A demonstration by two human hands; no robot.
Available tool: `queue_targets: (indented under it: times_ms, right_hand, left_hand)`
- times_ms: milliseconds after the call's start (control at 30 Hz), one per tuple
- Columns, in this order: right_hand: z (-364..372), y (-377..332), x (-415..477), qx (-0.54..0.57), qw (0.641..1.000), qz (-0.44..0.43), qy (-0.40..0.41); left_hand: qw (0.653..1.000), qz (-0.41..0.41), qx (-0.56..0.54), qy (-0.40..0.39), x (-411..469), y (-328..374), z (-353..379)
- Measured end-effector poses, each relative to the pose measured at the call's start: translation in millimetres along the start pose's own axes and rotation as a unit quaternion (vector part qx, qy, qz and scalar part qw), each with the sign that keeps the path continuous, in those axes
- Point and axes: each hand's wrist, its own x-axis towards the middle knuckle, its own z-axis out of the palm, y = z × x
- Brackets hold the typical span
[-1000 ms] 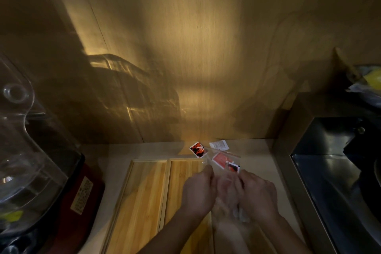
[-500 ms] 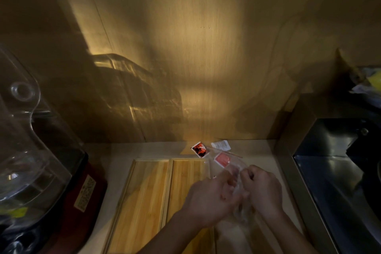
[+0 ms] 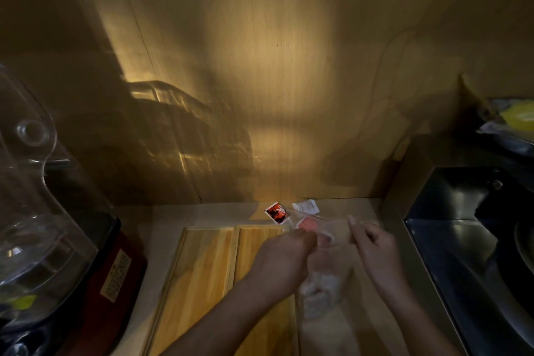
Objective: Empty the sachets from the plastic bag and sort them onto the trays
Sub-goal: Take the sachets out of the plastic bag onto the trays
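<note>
Both hands pinch bag (image 3: 323, 277) above right tray (image 3: 260, 292): left hand (image 3: 284, 261) closed on one side, right hand (image 3: 372, 248) on other. Sachets (image 3: 276, 212) lie near desk's back edge. Risk: slippery film tips, sachets spill off trays toward desk's right edge.

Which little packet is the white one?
The white sachet, lying on the counter nearest the back wall. The red-and-black sachet lies to its left, and the pink sachet sits closer to the hands.
</note>
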Motion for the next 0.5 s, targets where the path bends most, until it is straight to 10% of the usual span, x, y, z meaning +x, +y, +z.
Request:
queue_targets:
  times_ms: [300,500]
  right_hand:
    - [-2.9,33.7,9.5,0.19,0.954,0.082,-0.219]
    - [17.3,38.1,-4.0,0.25,0.943,0.078,-0.205]
  left_hand:
    - [0.997,0.073,-0.03,0.022,1.5,-8.0,-47.6]
    - [0.991,0.029,-0.13,0.025,-18.2,-26.6,-64.1]
